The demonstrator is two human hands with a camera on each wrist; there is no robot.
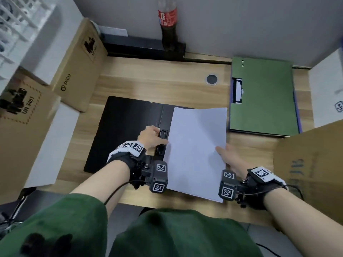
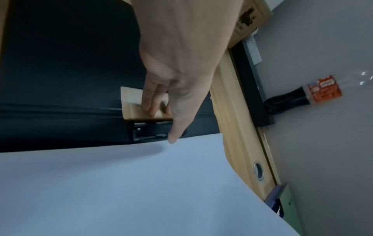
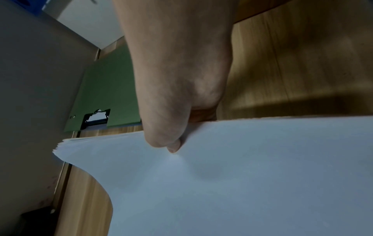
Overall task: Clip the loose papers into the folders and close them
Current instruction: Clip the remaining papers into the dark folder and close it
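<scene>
Green sleeve (image 1: pixel 65 219) fills 6 o'clock. Right hand (image 1: pixel 232 160) has a pinch grip on papers (image 1: pixel 198 145) lying over the right half of folder (image 1: pixel 126 127). Left hand (image 1: pixel 151 136) presses clip (image 1: pixel 163 135), at the papers' 9 o'clock, its grip loose with straight fingers (image 2: pixel 149 99). Inserting step, I judge; next, the edge must slide under the clip. Only the left wrist view shows that edge stopping just short; only the right wrist view shows several sheets.

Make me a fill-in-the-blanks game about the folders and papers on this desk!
The open folder on the desk is ____.
The right hand pinches a stack of white ____.
The closed folder farther back is ____.
The left hand touches the open folder's ____.
Missing words: black, papers, green, clip.
</scene>
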